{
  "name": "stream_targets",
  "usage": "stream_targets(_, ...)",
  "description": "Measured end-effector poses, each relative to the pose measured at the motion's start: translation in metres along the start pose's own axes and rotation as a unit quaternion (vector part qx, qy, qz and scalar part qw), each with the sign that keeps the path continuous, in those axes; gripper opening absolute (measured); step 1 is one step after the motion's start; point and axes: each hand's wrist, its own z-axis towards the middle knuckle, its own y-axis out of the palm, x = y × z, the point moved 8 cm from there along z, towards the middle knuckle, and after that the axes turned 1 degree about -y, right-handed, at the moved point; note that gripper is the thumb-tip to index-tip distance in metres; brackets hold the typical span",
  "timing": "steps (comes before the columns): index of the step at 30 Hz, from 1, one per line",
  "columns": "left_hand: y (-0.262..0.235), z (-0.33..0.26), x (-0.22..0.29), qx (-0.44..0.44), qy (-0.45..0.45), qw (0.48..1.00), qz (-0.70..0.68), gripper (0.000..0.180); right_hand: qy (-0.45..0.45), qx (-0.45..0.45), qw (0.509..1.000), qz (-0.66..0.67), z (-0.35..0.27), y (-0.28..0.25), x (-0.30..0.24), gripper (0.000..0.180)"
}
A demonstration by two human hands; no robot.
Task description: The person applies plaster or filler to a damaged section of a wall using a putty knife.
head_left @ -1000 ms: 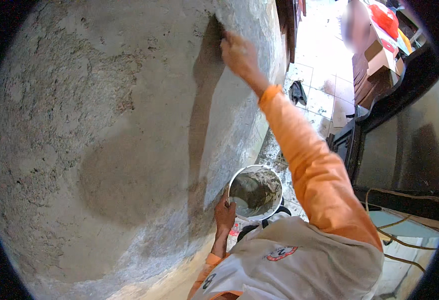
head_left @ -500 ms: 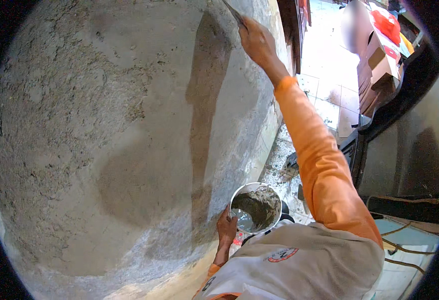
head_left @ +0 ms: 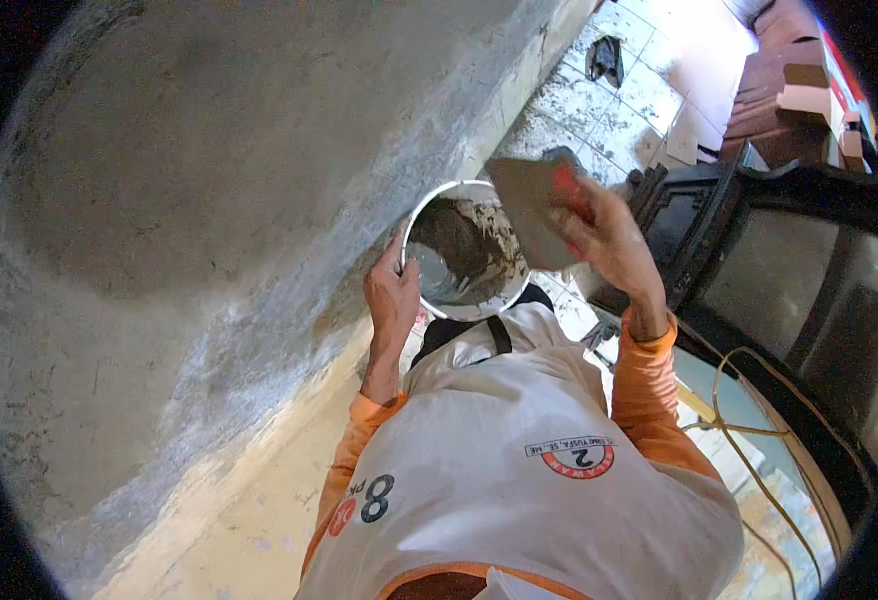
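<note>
A white bucket hangs tilted in front of my body, with wet grey mortar and a pale watery patch inside it. My left hand grips its rim on the left side, next to the wall. To the right of the bucket my right hand is closed around the red handle of a trowel. The broad flat blade stands at the bucket's right rim, slightly smeared by motion. Whether blade and rim touch, I cannot tell.
A grey plastered wall fills the left side. Splattered white floor tiles lie beyond the bucket, with a black object on them. At the right stand dark wooden furniture and a loose cord. Cardboard boxes sit farther back.
My right hand has come down from high on the wall to the bucket with the trowel. The view has shifted, and the bucket appears higher in it, still held by my left hand.
</note>
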Motion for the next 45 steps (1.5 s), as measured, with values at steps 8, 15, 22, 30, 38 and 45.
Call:
stream_targets(8,0.005,-0.004,0.098,0.041,0.200,0.967,0.152,0.047,-0.009,-0.114,0.896,-0.428,0.025,0.120,0.022,0.042)
stream_targets(15,0.026,-0.027,0.133,0.045,0.309,0.923,0.227,0.040,-0.085,-0.164,0.820,-0.542,0.033,0.203,0.073,0.058)
stream_targets(22,0.035,-0.018,0.158,0.043,0.354,0.921,0.158,0.039,-0.100,-0.247,0.928,-0.261,0.076,0.192,0.178,0.052)
stream_targets(30,0.033,0.012,0.145,0.009,0.288,0.949,0.127,0.038,-0.148,-0.282,0.924,-0.213,0.078,0.149,0.137,0.039)
stream_targets(38,-0.006,0.047,0.103,0.033,0.180,0.983,0.007,0.042,0.069,-0.152,0.980,0.113,0.053,0.034,0.048,0.055)
stream_targets(45,-0.001,0.047,0.087,0.000,0.098,0.994,-0.055,0.045,0.075,-0.068,0.906,0.412,0.040,0.006,0.035,0.045)
